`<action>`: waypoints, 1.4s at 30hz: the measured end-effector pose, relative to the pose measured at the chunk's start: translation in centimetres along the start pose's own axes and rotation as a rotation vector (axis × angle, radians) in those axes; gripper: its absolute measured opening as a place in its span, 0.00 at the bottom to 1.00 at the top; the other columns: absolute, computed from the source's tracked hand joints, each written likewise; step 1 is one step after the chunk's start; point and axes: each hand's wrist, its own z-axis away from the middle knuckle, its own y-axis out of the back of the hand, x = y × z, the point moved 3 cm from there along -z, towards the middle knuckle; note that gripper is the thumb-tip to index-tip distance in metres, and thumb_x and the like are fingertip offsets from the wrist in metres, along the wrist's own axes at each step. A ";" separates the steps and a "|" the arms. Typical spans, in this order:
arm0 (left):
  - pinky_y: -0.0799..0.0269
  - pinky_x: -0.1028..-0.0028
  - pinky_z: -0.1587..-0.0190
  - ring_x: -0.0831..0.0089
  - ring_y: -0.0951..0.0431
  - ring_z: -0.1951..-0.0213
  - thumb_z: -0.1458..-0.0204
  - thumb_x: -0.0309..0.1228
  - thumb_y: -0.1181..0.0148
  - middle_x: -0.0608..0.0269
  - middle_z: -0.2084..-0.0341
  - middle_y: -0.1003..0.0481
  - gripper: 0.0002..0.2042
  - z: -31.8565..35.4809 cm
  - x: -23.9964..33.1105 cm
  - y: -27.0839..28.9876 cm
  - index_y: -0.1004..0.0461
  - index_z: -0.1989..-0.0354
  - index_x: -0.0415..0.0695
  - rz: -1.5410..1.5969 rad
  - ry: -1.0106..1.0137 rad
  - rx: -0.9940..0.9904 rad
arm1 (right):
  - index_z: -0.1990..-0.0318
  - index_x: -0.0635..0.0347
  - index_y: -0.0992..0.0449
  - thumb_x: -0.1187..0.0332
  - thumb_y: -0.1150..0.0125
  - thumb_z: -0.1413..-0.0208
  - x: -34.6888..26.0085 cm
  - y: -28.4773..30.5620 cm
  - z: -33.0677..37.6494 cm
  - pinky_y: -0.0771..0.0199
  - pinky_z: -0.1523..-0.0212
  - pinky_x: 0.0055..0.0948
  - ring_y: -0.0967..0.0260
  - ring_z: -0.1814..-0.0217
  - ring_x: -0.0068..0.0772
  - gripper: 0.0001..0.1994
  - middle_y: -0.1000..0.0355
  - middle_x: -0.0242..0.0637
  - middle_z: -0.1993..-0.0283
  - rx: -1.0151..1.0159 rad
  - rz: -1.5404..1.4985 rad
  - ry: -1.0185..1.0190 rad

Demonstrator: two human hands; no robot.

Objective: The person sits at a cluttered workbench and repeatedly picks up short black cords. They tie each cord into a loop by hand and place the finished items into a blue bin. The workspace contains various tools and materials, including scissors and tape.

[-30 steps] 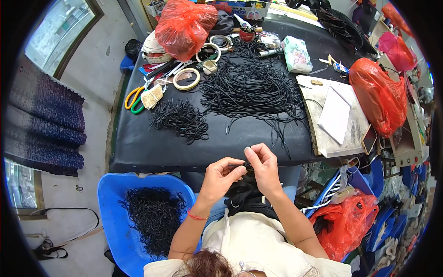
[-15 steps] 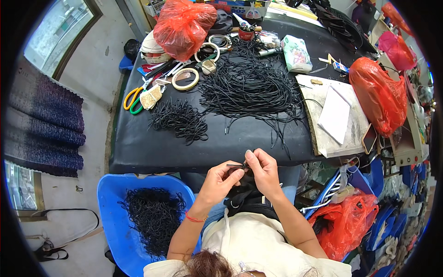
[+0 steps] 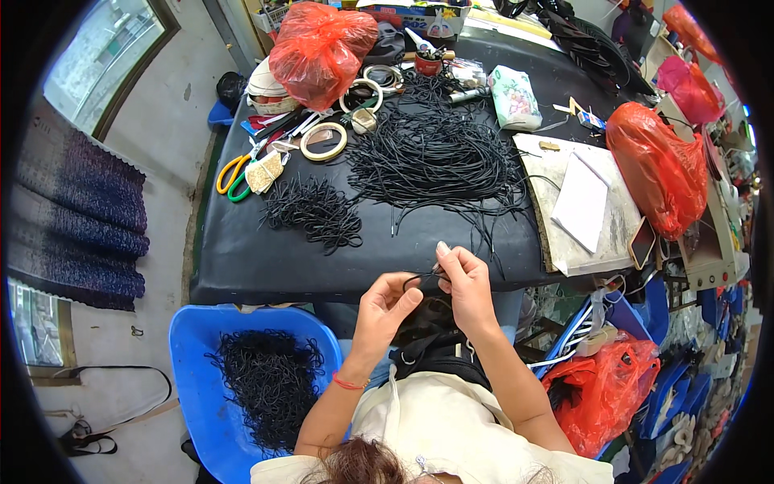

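Just in front of the table's near edge, a thin black cord [image 3: 413,280] is bent into a small loop between my hands. My right hand [image 3: 468,292] pinches it between thumb and fingertips. The curled fingers of my left hand [image 3: 387,310] hold the loop's other side, with the thumb lifted a little away. A large heap of long black cords [image 3: 435,157] lies on the table beyond my hands. To its left sits a smaller pile of short black cords [image 3: 313,214]. More cords [image 3: 266,383] fill part of the blue tub [image 3: 187,403] at my left.
Scissors [image 3: 235,173], tape rolls [image 3: 324,142] and a red plastic bag [image 3: 322,52] crowd the table's left side. At right lie a pale board [image 3: 548,234] with white paper [image 3: 582,202], a phone [image 3: 642,244] and another red bag [image 3: 657,169]. A red bag [image 3: 605,395] stands low at my right.
My hands have moved slightly apart, the right one a little upward. My left thumb has lifted, and the cord between them now shows as an open loop.
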 end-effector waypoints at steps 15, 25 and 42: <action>0.27 0.78 0.64 0.77 0.24 0.70 0.44 0.29 0.48 0.60 0.73 0.25 0.08 -1.7 1.8 -0.6 0.27 0.63 0.37 -0.042 0.110 -0.164 | 0.62 0.64 0.28 0.67 0.47 0.42 -1.7 -1.2 0.7 0.37 0.75 0.16 0.40 0.75 0.12 0.09 0.32 0.26 0.74 -0.299 0.109 0.033; 0.26 0.77 0.64 0.76 0.24 0.70 0.44 0.29 0.48 0.60 0.72 0.24 0.08 -0.9 2.2 -0.7 0.26 0.65 0.36 -0.034 0.158 -0.212 | 0.70 0.62 0.30 0.62 0.50 0.40 -1.1 -1.2 0.7 0.38 0.82 0.15 0.42 0.83 0.14 0.12 0.35 0.27 0.79 -0.346 -0.046 -0.126; 0.25 0.79 0.65 0.76 0.24 0.72 0.48 0.26 0.43 0.61 0.72 0.24 0.06 -1.8 -0.3 0.4 0.28 0.63 0.37 0.114 0.063 0.176 | 0.63 0.63 0.27 0.68 0.42 0.46 1.0 0.6 0.6 0.34 0.68 0.16 0.36 0.70 0.12 0.08 0.29 0.26 0.70 -0.143 0.152 0.060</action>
